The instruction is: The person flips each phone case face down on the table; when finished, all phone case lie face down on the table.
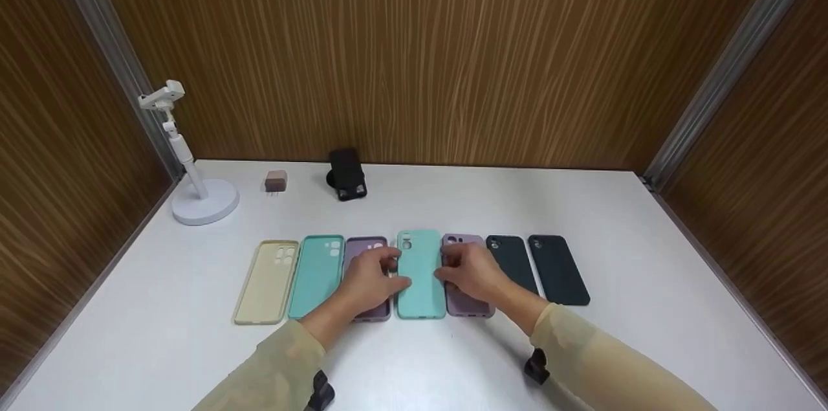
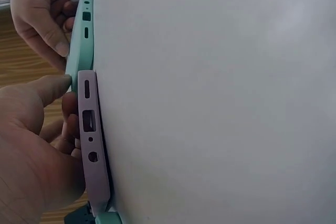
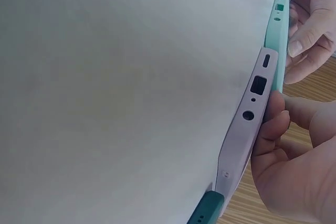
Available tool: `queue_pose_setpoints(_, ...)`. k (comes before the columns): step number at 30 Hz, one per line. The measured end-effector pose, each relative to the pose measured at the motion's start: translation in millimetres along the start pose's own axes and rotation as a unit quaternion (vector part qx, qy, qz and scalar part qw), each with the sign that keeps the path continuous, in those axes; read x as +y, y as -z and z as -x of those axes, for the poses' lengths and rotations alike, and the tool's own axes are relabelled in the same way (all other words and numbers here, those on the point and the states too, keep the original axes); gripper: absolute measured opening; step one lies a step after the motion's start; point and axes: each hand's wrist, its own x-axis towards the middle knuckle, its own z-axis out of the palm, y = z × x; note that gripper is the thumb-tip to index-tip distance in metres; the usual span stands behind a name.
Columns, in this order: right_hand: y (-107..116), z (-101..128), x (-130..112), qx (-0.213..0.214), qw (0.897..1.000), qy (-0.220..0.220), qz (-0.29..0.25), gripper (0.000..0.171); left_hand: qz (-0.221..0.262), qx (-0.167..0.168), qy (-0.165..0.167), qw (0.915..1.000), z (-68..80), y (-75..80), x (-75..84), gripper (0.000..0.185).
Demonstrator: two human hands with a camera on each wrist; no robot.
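Several phone cases lie side by side in a row. At its middle is a turquoise phone case (image 1: 421,275), its back facing up and its camera cutouts at the far left corner. My left hand (image 1: 367,280) pinches its left edge, the thumb (image 2: 55,86) on top. From the other side my right hand (image 1: 477,270) grips the right edge between thumb and fingers. Under the left hand lies a purple case (image 1: 376,314), partly hidden; a second purple case (image 1: 469,304) is partly covered by the right hand. Their port cutouts face the near side in both wrist views.
Leftward lie another turquoise case (image 1: 315,278) and a cream case (image 1: 266,285); rightward, two dark green cases (image 1: 514,262) (image 1: 559,272). Behind stand a white phone stand (image 1: 206,204), a small pinkish-brown block (image 1: 275,181) and a black phone-shaped item (image 1: 348,171). Wood-grain panels enclose the white table.
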Motion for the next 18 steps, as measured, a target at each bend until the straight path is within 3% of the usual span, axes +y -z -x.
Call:
queue_pose_setpoints(7,-1.8,-0.4,0.3,-0.002,1.000,0.018,0.013,0.024,0.000,-0.002,-0.001,1.0000,-1.0,-0.8,-1.4,0.056)
queue_pose_setpoints(18,0.7,-0.2,-0.7,0.000,1.000,-0.003,-0.001,0.045,0.011,0.006,-0.012,0.9999,0.2,1.7,0.7,0.051)
